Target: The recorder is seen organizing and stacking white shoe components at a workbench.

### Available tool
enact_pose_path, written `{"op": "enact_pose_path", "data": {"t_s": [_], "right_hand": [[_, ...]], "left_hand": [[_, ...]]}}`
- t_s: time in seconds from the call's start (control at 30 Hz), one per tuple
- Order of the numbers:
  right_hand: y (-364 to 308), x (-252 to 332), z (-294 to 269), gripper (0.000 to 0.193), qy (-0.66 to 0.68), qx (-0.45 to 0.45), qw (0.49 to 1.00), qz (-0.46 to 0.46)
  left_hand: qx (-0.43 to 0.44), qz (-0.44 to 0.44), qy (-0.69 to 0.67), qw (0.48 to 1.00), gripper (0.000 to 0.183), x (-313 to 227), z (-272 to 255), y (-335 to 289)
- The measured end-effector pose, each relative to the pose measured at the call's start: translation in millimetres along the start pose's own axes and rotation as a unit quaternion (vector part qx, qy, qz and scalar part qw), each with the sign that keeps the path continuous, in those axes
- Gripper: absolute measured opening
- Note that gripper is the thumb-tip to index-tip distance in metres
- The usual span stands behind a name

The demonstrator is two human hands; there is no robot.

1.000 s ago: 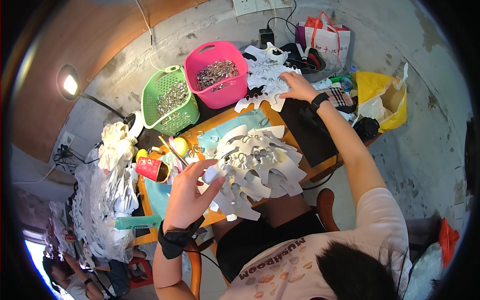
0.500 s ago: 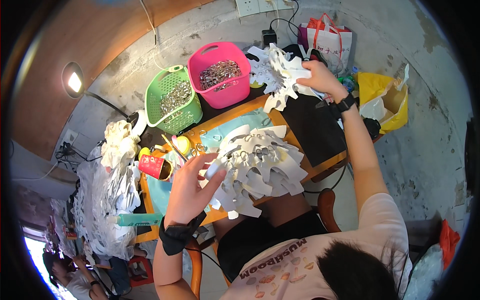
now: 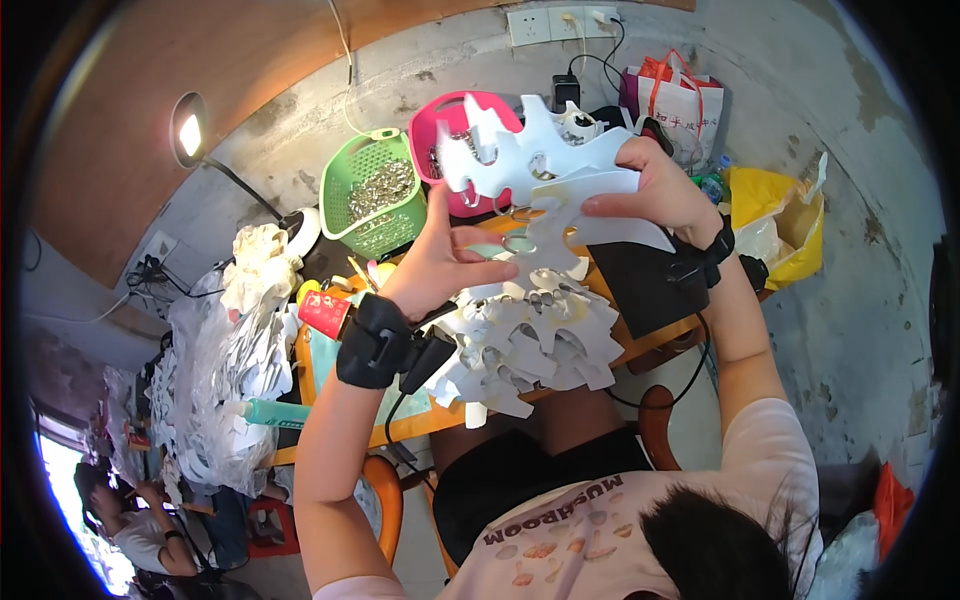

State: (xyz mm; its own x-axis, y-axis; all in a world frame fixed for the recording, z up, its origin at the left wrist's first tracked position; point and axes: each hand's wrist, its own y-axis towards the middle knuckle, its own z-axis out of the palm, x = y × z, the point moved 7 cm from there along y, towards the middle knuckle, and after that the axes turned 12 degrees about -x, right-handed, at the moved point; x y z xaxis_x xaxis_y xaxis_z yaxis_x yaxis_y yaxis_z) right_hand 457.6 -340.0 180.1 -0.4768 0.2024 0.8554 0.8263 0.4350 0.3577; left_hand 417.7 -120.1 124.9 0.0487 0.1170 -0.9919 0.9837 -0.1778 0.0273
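Observation:
My right hand (image 3: 665,195) grips a white cut-out piece (image 3: 580,150), flexible-looking, with scalloped edges, holes and metal rings hanging from it. The piece is raised above the table, in front of the baskets. At its left edge is my left hand (image 3: 440,265), index finger stretched up and thumb apart, close to a metal ring (image 3: 518,242); whether it touches the piece is hard to tell. Below both hands, a layered heap of similar white cut-outs (image 3: 535,345) with rings lies at the table's near edge, over my lap.
Behind stand a green basket (image 3: 372,195) and a pink basket (image 3: 425,112), both holding metal rings. Left are a lit lamp (image 3: 190,132), a red cup (image 3: 323,314), a teal tube (image 3: 275,413) and bagged white pieces (image 3: 235,370). A yellow bag (image 3: 775,225) stands right. Another person (image 3: 150,520) sits far left.
My right hand has brought the white cut-out piece leftward from the back right to the middle. My left hand has left the heap and moved up beside the piece.

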Motion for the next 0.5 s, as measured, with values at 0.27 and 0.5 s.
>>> {"op": "enact_pose_path", "data": {"t_s": [0.27,0.5], "right_hand": [[-9,8,51,0.041,-0.106,0.008,0.948,-0.301],[-38,-32,78,0.044,-0.130,0.117,0.965,-0.194]], "left_hand": [[-0.026,0.094,0.128,0.987,0.061,-19,-20,-23],[0.102,-0.034,0.057,0.993,0.055,39,-26,-48]]}}
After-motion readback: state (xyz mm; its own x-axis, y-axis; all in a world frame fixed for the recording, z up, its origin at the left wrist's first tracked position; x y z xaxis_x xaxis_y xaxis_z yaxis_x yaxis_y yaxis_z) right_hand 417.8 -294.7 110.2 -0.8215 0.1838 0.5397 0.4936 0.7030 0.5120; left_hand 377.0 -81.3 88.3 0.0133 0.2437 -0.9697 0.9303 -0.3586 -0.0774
